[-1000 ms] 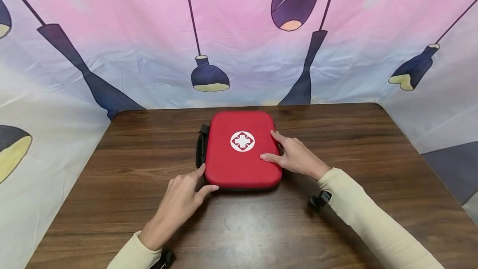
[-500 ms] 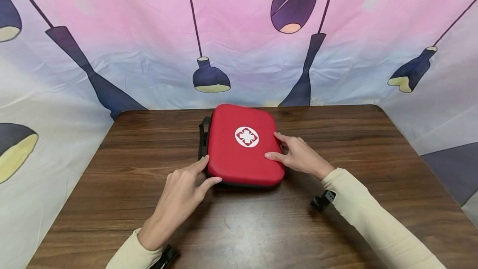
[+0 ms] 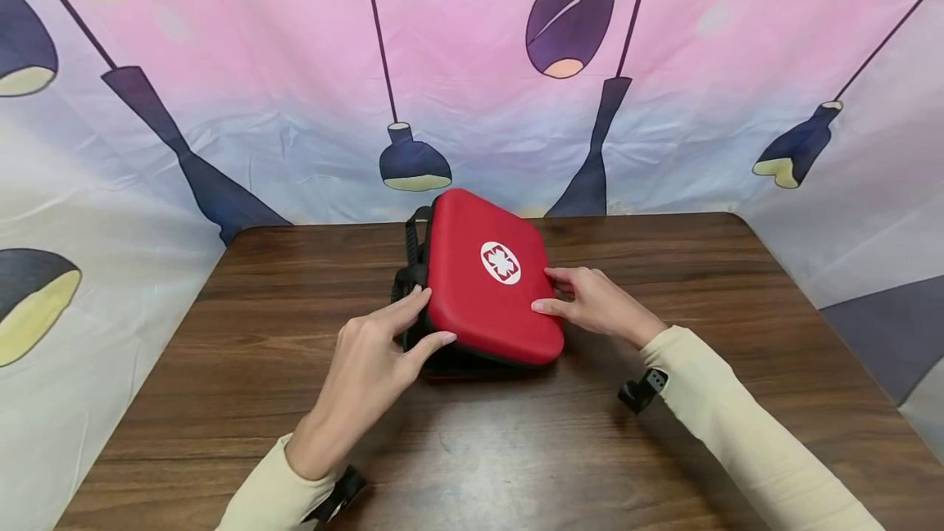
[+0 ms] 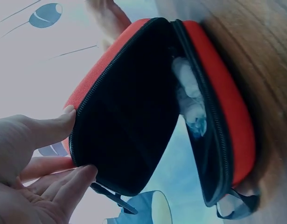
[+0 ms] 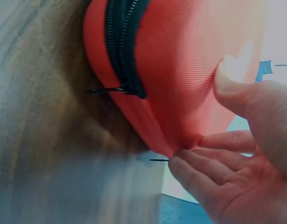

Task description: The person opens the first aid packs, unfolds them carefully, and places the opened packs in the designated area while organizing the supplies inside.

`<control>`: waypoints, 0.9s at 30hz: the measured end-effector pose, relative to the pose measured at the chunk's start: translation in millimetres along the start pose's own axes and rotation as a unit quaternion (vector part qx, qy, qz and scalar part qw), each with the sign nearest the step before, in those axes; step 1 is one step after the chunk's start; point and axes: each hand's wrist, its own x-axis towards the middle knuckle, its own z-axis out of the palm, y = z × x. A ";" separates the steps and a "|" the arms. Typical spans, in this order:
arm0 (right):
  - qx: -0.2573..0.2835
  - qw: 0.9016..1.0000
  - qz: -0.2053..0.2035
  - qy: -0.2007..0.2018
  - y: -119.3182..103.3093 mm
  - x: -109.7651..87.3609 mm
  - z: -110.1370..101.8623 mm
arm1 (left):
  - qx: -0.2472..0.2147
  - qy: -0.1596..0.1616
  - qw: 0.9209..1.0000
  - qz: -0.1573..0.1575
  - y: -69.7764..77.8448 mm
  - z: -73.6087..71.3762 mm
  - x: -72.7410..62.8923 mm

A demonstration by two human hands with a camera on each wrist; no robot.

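A red first-aid case (image 3: 479,306) with a white cross emblem stands partly unzipped on the wooden table, its lid tilted up from the left. My left hand (image 3: 365,371) pinches the lid's rim at the near left corner, thumb on one side and fingers on the other. On the hinge side, my right hand (image 3: 601,306) holds the case with the thumb on the lid and fingers along the spine. Inside the lower half, the left wrist view shows whitish wrapped items (image 4: 190,95); the rest of the interior is dark. A black zipper (image 5: 117,42) ends near the spine.
The brown wooden table (image 3: 243,326) extends around the case. A printed cloth backdrop (image 3: 310,88) hangs behind the table's far edge. A black handle strap (image 3: 411,244) sticks out on the case's left side.
The case lid has risen on its left side, swinging up toward the right, and a gap has opened below it. My left hand has moved up with the rim; the right hand has shifted slightly.
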 end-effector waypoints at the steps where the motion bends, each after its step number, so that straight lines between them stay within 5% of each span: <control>1: -0.011 1.000 0.001 0.003 -1.7 -0.2 -1.6 | -0.003 0.003 1.000 0.002 1.2 0.1 1.3; 5: -0.042 0.999 0.003 0.016 -13.7 -1.7 -10.1 | -0.011 0.015 1.000 0.008 6.7 0.4 6.7; 16: -0.022 0.994 -0.061 0.082 -74.2 -8.6 -28.5 | -0.054 0.030 0.997 0.040 24.4 6.1 20.7; 27: -0.113 0.978 -0.119 0.130 -119.1 -14.9 -37.7 | -0.089 0.036 0.993 0.074 41.2 18.7 34.2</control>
